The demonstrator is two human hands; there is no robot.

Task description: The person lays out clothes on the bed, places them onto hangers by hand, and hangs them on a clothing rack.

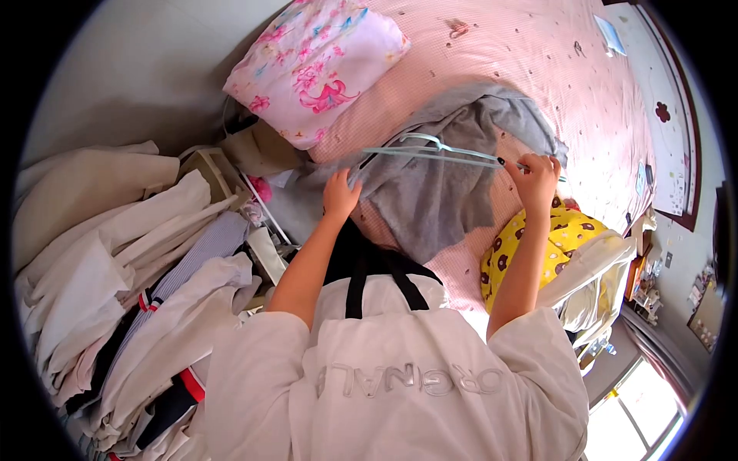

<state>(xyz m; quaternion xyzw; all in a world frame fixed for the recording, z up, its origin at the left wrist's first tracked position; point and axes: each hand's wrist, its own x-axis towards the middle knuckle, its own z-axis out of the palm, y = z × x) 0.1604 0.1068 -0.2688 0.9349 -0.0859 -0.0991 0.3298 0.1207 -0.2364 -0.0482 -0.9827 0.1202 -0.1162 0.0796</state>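
Observation:
A grey garment lies spread over the pink bed cover in front of me. Across its upper part is a pale blue clothes hanger, its hook lying over the fabric. My left hand is closed on the garment's left part, just below the hanger's left end; the exact grip is partly hidden. At the other end, my right hand pinches the hanger's right arm, with grey cloth close beside the fingers.
A pink floral pillow rests on the bed at upper left. Many clothes hang along the left side. A yellow patterned cushion and a pale garment are at the right. A window shows at lower right.

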